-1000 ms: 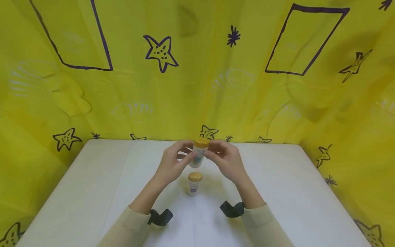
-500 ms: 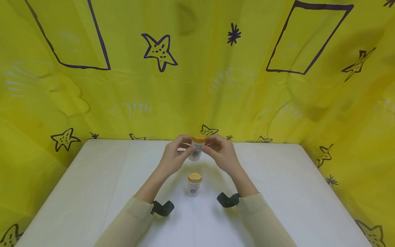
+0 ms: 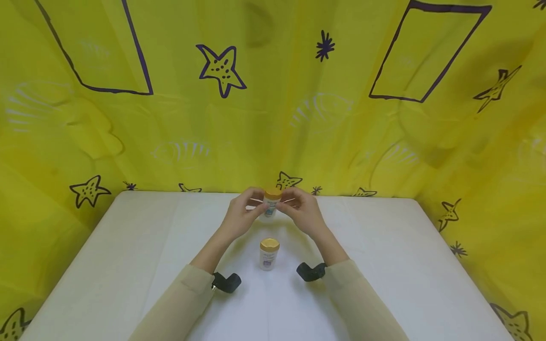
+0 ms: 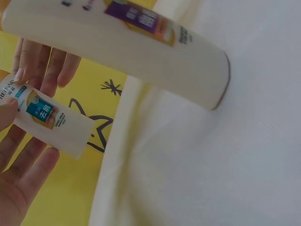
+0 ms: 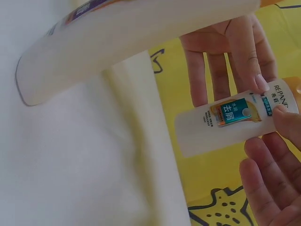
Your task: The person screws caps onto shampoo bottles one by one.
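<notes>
Between both hands is a white shampoo bottle (image 3: 270,208) with a gold cap and a teal label, behind the middle of the table in the head view. My left hand (image 3: 241,217) pinches its left side with thumb and fingers. From the other side my right hand (image 3: 303,214) grips it the same way, its thumb on the front near the label. The bottle (image 5: 230,120) is roughly upright. A second shampoo bottle (image 3: 268,259), with a gold cap and purple label, stands on the table nearer me, between the forearms. It looms large in both wrist views.
The white-covered table (image 3: 128,265) reaches back to a yellow curtain (image 3: 264,118) printed with stars and shells. Black wrist cameras (image 3: 227,282) sit at both sleeve cuffs, on either side of the standing bottle.
Both hands have carried the held bottle forward, away from me and slightly left, toward the table's back edge. The purple-labelled bottle has stayed in place.
</notes>
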The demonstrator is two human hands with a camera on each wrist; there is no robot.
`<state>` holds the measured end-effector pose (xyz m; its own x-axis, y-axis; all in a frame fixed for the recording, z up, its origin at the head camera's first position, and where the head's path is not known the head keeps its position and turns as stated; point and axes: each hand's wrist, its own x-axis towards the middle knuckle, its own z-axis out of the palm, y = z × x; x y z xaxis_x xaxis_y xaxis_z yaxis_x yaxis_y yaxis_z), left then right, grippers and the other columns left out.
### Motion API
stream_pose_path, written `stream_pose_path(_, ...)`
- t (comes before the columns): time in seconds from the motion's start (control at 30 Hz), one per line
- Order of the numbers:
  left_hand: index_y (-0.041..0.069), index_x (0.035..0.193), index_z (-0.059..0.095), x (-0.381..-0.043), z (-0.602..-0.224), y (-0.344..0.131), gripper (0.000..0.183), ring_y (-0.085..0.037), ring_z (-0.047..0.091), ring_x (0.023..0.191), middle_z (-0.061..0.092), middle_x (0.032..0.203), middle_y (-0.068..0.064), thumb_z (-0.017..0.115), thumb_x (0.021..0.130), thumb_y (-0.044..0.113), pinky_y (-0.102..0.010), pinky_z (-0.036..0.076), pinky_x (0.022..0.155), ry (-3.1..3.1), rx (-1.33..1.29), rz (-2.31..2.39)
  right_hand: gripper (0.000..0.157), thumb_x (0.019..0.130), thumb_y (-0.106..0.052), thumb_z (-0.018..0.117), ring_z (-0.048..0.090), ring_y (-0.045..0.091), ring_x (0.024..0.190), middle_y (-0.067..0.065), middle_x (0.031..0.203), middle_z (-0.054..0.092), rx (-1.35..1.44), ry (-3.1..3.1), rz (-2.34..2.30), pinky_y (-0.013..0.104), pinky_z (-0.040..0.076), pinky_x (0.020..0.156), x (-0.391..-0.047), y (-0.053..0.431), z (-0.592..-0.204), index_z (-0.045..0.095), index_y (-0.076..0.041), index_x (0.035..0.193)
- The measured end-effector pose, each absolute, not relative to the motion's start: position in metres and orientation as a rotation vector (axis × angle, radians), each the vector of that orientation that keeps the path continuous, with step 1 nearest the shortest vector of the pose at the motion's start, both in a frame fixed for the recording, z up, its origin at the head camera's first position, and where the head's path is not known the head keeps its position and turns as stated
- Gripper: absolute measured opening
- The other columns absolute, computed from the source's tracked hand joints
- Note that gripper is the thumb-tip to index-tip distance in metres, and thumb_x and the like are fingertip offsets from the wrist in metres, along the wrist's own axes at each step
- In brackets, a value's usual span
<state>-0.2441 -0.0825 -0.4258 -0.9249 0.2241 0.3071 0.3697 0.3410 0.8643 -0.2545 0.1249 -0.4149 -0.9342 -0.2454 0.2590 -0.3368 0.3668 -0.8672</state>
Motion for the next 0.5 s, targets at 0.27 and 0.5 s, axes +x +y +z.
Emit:
stream_pose_path(0.27, 0.01, 0.123, 0.059, -0.25, -0.442, -0.085, 0.03, -0.032, 0.065, 0.11, 0.067, 0.12, -0.011, 0.068, 0.096, 0.017, -0.043, 0.056, 0.09, -2.489, -0.527, -1.657, 0.026, 0.09, -0.017, 0.076, 0.068, 0.024, 0.095, 0.008, 0.108, 0.069, 0.503, -2.578, 1.641, 0.036, 0.058, 0.082, -0.259, 0.122, -0.427, 0.068, -0.01, 0.113)
stream_pose_path(0.5, 0.011, 0.121, 0.059, -0.25, -0.45, -0.085, 0.029, -0.031, 0.066, 0.109, 0.067, 0.121, -0.011, 0.069, 0.094, 0.015, -0.042, 0.056, 0.089, -2.512, -0.482, -1.683, 0.027, 0.089, -0.016, 0.077, 0.069, 0.024, 0.096, 0.007, 0.108, 0.069, 0.47, -2.612, 1.648, 0.036, 0.058, 0.082, -0.261, 0.12, -0.437, 0.067, -0.01, 0.113)
